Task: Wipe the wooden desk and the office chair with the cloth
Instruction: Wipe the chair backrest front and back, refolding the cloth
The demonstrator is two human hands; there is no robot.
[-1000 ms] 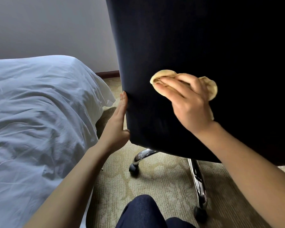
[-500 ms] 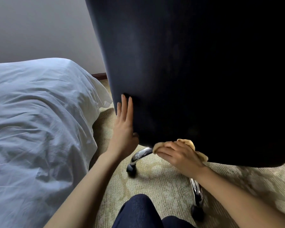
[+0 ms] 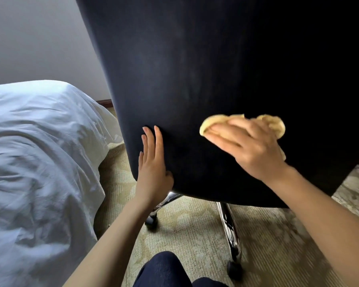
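1. While the dark office chair (image 3: 205, 79) fills most of the view with the back of its backrest, the right hand (image 3: 251, 148) lies flat on that fabric low on the right side, fingers extended and close together, pressing the yellow cloth (image 3: 276, 125) against it.
2. Bunched cloth shows above the fingertips and past the knuckles.
3. At the backrest's lower left edge, the left hand (image 3: 153, 168) rests with fingers straight and together, thumb tucked against the fabric, holding nothing.
4. Below the backrest, chrome legs (image 3: 229, 224) with black casters (image 3: 233, 268) stand on patterned carpet (image 3: 187, 228).
5. A bed with white bedding (image 3: 39, 162) sits just left of the chair.
6. No brand, label or writing is readable anywhere.
7. The wooden desk is out of view.
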